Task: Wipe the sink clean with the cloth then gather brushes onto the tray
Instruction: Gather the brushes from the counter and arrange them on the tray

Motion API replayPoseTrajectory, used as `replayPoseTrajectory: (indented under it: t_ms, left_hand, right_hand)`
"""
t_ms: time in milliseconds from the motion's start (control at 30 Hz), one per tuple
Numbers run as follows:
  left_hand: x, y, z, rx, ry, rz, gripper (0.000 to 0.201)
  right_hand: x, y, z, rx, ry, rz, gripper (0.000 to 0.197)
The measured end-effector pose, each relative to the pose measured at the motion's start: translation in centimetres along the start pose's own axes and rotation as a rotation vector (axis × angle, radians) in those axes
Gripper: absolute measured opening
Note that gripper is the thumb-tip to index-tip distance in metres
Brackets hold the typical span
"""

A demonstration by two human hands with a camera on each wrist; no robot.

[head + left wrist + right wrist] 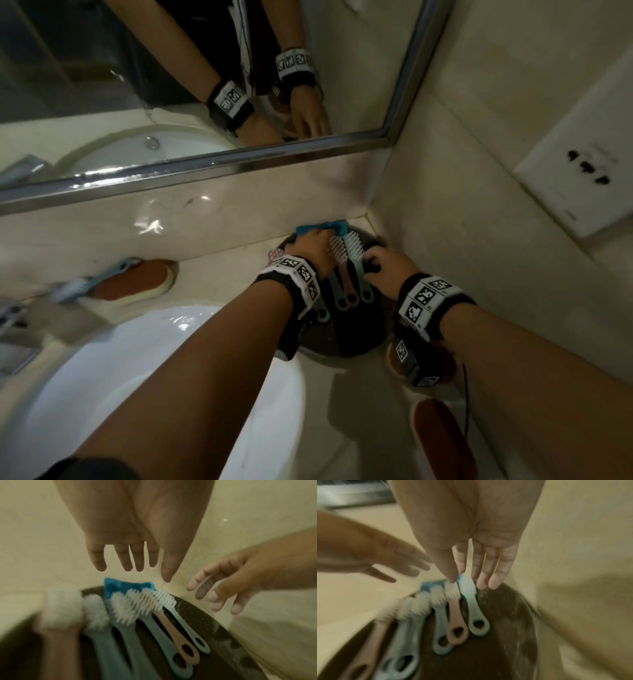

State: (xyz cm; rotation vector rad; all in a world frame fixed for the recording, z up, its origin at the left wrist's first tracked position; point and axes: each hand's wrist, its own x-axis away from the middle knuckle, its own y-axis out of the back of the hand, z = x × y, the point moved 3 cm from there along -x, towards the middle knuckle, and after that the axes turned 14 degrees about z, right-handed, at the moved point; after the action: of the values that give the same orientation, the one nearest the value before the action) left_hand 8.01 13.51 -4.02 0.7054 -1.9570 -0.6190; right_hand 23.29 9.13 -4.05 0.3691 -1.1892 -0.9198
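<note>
Brushes lie on dark tray in beige counter corner, both hands' grip wide.

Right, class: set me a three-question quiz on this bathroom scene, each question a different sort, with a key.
1. True or false: the left hand grips a brush.
2. The blue cloth lies: A) in the sink, B) at the tray's far edge, C) on the wall socket.
3. Fill in: the rightmost brush on the tray, nearest the right hand, has a pale ____ handle.

Key: 1 false; 2 B; 3 green.
</note>
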Motion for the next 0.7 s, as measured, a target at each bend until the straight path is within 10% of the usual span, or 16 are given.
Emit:
replayPoseTrajectory:
  t_ms: [700]
  left_hand:
    - [26.2, -3.7, 7.9, 0.083, 0.445, -0.336, 0.068]
  right_hand:
    - [14.1, -2.1, 17.1, 0.398, 0.412, -0.007, 0.052]
